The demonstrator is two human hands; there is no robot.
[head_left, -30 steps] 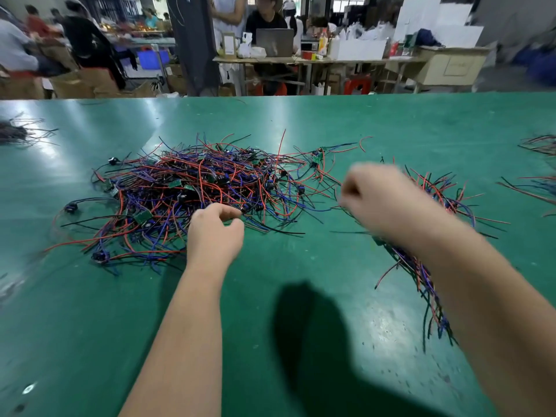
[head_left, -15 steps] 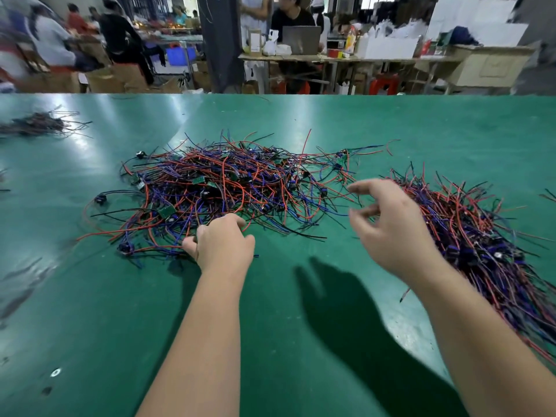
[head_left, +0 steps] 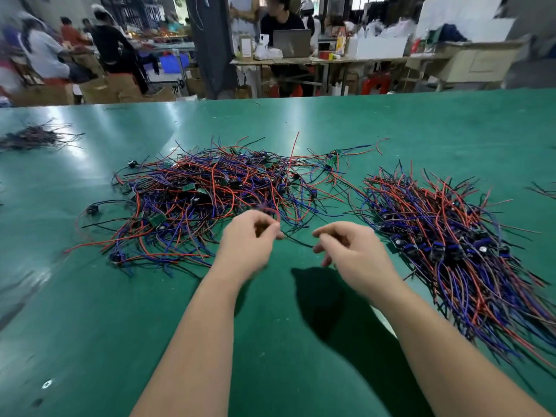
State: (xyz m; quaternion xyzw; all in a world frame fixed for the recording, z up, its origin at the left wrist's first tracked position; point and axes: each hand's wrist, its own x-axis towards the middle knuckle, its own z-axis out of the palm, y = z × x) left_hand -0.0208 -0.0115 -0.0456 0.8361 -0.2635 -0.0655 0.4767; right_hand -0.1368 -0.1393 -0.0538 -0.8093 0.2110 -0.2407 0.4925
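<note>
A loose tangle of red, blue and black wires (head_left: 210, 191) with small green boards and black connectors lies on the green table (head_left: 270, 341), ahead and to the left. A second heap of the same wires (head_left: 451, 236), laid roughly parallel, runs down the right side. My left hand (head_left: 249, 239) hovers at the tangle's near edge and pinches a red wire (head_left: 272, 210) that loops up, blurred, from its fingertips. My right hand (head_left: 352, 251) hangs just to the right, between the two heaps, fingers loosely curled around nothing.
A small dark wire bundle (head_left: 36, 136) lies at the far left and a few strands (head_left: 544, 188) at the right edge. Beyond the table's far edge are people, cardboard boxes and a desk with a laptop (head_left: 291, 42).
My left hand has risen from the tangle's near edge and shifted right, now pinching a red wire. My right hand has come in leftward from the parallel heap, fingers relaxing.
</note>
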